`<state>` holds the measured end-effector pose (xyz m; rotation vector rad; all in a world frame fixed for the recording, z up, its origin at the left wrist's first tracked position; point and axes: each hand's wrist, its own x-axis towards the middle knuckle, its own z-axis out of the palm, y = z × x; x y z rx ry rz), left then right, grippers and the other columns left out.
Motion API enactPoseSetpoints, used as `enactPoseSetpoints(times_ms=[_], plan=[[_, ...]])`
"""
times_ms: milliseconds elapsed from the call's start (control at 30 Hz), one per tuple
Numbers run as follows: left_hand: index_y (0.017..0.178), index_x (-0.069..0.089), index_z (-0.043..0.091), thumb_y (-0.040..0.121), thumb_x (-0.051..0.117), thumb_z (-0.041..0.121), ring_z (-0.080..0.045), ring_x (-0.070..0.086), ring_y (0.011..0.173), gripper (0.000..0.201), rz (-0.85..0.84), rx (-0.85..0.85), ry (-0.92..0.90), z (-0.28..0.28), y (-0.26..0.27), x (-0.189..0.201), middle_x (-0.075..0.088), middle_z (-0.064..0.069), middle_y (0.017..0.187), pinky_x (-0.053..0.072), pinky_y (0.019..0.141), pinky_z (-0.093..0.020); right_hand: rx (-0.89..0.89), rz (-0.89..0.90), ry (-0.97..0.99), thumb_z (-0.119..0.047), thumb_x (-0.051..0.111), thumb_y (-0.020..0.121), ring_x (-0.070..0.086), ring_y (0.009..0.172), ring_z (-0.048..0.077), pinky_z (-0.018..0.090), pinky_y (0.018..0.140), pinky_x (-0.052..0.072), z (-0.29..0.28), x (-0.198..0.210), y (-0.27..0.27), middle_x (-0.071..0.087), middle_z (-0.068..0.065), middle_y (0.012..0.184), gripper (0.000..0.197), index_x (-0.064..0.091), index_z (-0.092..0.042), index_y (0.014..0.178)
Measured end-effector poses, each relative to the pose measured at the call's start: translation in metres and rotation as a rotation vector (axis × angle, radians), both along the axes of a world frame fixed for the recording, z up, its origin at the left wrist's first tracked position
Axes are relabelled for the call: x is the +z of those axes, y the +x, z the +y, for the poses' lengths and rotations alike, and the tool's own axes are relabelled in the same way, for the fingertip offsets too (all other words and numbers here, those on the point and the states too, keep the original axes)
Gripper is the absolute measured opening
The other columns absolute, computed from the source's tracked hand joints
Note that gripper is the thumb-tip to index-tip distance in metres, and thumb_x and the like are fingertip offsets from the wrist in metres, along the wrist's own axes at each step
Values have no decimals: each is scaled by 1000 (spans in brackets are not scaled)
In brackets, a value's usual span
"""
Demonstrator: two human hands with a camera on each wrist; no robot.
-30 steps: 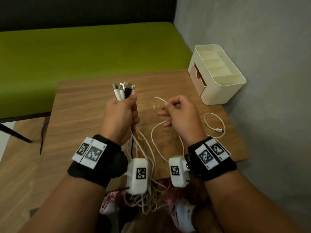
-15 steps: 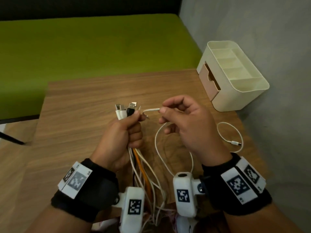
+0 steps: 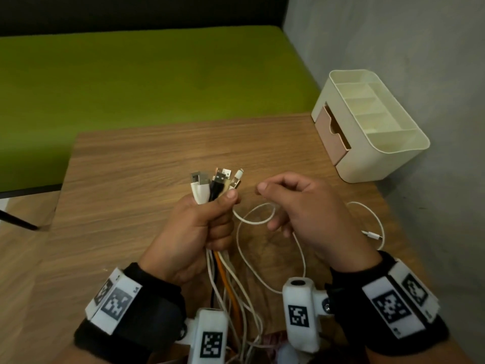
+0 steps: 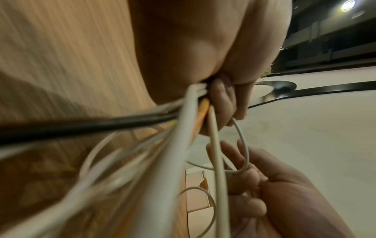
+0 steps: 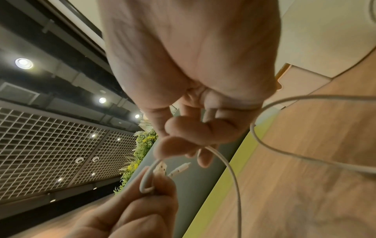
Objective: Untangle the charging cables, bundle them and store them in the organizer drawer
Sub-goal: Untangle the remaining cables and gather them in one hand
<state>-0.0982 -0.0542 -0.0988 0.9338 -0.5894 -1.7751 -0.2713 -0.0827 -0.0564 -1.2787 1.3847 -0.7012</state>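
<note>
My left hand [image 3: 223,206] grips a bundle of charging cables [image 3: 214,182] upright in its fist. White, black and gold plugs stick out above the thumb, and white, black and orange cords [image 4: 183,128] hang below toward my lap. A thin white cable [image 3: 252,220] loops from under the left thumb to my right hand [image 3: 273,198], whose curled fingers hold it just right of the bundle. In the right wrist view this cable [image 5: 230,167] runs over the right fingertips [image 5: 203,159]. Its far plug [image 3: 372,235] lies on the table behind my right wrist.
A cream organizer [image 3: 393,156] with open top compartments stands at the table's back right by the grey wall; its pink drawer [image 3: 329,135] faces left and is closed. Beyond the wooden table [image 3: 131,166] stretches a green bench [image 3: 131,74].
The thin white cable's plug, pinched by my right hand before, now sits in the left hand's bundle. My right hand has drawn back to the right along that cable.
</note>
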Motion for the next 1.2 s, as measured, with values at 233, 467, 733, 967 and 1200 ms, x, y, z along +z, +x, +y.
enactPoseSetpoints(times_ms=[233,467,733,967,1200], plan=[[81,59,9,75,82,28,-2,23,39,30,64,-205,-62,5,-4,-1,28,9,51,22,39,-14,-2,21,13,-39,64,92,50,40,-5,16,51,31,-3,-3,0,58,-17,47,27,77,-17,85],[86,58,5,85,69,24,-4,20,39,22,-17,-137,-7,4,-9,0,24,6,51,21,38,-15,-8,-103,-36,-26,68,91,52,40,-6,6,41,34,-5,-9,-2,58,-16,46,14,75,-16,86],[99,52,11,86,59,24,-5,22,42,20,-148,109,49,-2,-6,-1,25,5,56,19,41,-19,47,-10,-15,-36,67,91,49,46,2,17,49,36,-5,-13,1,76,-2,76,17,74,-21,90],[97,58,4,84,50,28,-10,27,48,28,111,102,110,-1,-3,1,31,-1,63,25,48,-24,111,-14,-56,-30,66,93,65,90,45,57,88,52,-6,-14,3,77,-5,81,16,74,-19,86],[81,56,11,94,56,18,-1,34,37,14,-162,134,-1,-1,-12,3,43,9,49,20,39,-17,56,-140,-27,-14,65,94,67,59,11,21,51,49,-7,-15,1,74,0,102,21,65,-18,114]])
